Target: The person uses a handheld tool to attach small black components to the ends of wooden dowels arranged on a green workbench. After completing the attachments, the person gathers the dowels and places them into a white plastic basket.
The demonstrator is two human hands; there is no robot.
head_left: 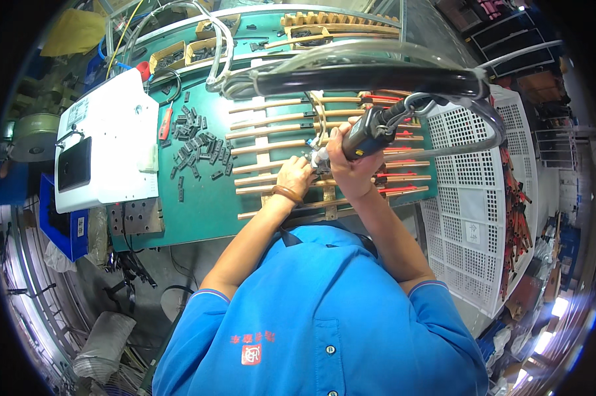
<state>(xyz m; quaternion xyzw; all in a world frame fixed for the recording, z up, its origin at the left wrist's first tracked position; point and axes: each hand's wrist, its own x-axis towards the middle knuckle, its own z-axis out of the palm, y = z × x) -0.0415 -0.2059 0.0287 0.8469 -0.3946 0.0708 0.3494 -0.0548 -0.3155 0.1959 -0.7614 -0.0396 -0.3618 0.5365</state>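
A black powered screwdriver (369, 136) is gripped in my right hand (352, 168), its pale tip pointing left toward my left hand. My left hand (296, 177) has its fingers drawn together at that tip, over the row of slim wooden strips (261, 120). What the left fingers pinch is hidden. The strips lie side by side across the green table (199, 211), several with red right ends and some with small black pieces on them. A spread of small black parts (202, 148) lies left of the strips.
A red-handled screwdriver (166, 123) lies beside a white machine housing (106, 145) on the left. Overhead, a black padded arm (370, 80) with hoses crosses the table. White perforated baskets (456, 198) stand at right. Boxes of black parts (168, 57) sit behind; a blue bin (73, 234) is at left.
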